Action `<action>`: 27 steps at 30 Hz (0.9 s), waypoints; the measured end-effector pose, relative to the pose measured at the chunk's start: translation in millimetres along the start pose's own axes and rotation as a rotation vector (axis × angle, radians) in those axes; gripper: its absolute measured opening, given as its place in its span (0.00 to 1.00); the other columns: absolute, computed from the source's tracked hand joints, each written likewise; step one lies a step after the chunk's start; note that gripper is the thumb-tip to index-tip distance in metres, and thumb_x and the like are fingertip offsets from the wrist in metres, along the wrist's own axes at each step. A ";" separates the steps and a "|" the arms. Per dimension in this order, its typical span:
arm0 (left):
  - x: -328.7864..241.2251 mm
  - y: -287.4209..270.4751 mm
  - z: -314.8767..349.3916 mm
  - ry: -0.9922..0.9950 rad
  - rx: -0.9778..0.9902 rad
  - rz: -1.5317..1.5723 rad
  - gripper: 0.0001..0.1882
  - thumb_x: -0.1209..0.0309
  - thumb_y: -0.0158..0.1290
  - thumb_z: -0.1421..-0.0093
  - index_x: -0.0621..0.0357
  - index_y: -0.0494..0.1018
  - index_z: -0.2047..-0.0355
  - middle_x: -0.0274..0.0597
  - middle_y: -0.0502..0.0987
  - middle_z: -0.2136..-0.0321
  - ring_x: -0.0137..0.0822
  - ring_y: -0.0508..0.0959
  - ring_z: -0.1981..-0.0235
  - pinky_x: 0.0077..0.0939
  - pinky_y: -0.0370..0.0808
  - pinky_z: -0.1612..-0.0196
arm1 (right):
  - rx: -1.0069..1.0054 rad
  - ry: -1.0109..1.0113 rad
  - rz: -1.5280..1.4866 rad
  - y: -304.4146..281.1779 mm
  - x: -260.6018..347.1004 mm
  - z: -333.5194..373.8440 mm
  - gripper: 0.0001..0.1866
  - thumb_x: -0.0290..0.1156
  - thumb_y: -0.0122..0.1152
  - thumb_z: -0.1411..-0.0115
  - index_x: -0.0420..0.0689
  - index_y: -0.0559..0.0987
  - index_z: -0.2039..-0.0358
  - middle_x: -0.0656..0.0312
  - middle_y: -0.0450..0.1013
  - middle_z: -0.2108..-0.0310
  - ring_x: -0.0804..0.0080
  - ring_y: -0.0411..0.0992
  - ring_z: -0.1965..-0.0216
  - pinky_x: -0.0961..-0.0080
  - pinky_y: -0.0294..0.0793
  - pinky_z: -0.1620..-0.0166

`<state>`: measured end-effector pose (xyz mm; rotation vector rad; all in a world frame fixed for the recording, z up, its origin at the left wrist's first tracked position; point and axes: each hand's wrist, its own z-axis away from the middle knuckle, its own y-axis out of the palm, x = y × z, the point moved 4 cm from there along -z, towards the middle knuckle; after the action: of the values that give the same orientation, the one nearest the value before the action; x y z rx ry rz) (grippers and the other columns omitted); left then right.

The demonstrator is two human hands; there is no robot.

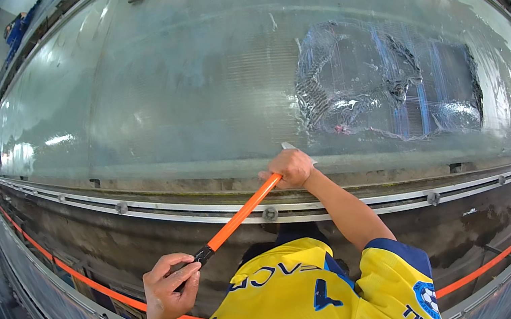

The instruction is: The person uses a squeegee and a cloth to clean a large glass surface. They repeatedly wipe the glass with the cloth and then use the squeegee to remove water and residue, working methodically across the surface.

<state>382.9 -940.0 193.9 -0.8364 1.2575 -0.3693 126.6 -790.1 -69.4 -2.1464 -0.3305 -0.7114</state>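
Both hands, left (171,283) and right (291,168), grip an orange-handled scraper (243,213) against the frosted panel (181,78).

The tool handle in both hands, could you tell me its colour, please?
Bright orange handle with a black end, clearest in the head view.

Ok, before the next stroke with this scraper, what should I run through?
1. Left hand on the black lower end of the orange-handled scraper: ok, fingers closed round it.
2. Right hand gripping the top of the handle: ok.
3. Blade flat against the translucent panel: cannot tell, the right hand hides most of it.
4. Streaky patch on the panel cleared: not ok, residue shows above and to the right of the tool head.
5. Handle clear of the bolted metal rail it crosses: cannot tell.
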 end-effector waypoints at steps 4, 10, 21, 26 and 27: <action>-33.6 -3.9 -32.3 0.049 -0.036 0.038 0.07 0.83 0.59 0.49 0.66 0.82 0.68 0.50 0.83 0.69 0.40 0.84 0.70 0.24 0.79 0.65 | -0.077 0.067 0.011 -3.6 -5.5 1.6 0.24 0.41 0.68 0.44 0.49 0.66 0.90 0.61 0.65 0.89 0.55 0.67 0.84 0.58 0.65 0.78; -65.4 -12.7 -142.9 0.081 0.060 -0.060 0.06 0.81 0.61 0.49 0.65 0.82 0.69 0.43 0.84 0.77 0.38 0.84 0.77 0.22 0.77 0.72 | -0.279 0.163 0.073 -18.8 -60.5 -33.1 0.26 0.39 0.68 0.43 0.49 0.64 0.91 0.62 0.62 0.91 0.57 0.64 0.88 0.59 0.64 0.81; -69.8 -45.5 -348.4 0.256 0.054 -0.297 0.08 0.81 0.61 0.50 0.66 0.83 0.68 0.45 0.83 0.79 0.32 0.83 0.81 0.18 0.75 0.75 | -0.326 0.205 0.037 -30.9 -207.0 -173.2 0.19 0.38 0.70 0.43 0.53 0.72 0.87 0.64 0.66 0.90 0.63 0.65 0.89 0.67 0.65 0.84; -49.6 58.6 -429.1 0.383 0.188 -0.064 0.14 0.85 0.54 0.44 0.66 0.81 0.57 0.49 0.85 0.69 0.36 0.85 0.69 0.19 0.78 0.63 | -0.215 0.152 0.357 -85.3 -375.6 -246.8 0.06 0.47 0.66 0.45 0.63 0.84 0.71 0.67 0.80 0.75 0.58 0.76 0.78 0.64 0.77 0.74; -51.7 74.5 -428.6 0.263 0.196 0.000 0.14 0.84 0.55 0.43 0.66 0.81 0.56 0.48 0.85 0.67 0.34 0.85 0.67 0.19 0.78 0.61 | -0.155 0.084 0.372 -96.1 -409.6 -245.9 0.07 0.47 0.65 0.45 0.65 0.85 0.68 0.68 0.80 0.73 0.59 0.77 0.75 0.64 0.78 0.71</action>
<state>-47.4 -1005.9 144.4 -0.6345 1.4375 -0.6070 -339.4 -919.0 -129.6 -2.2302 0.1729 -0.6229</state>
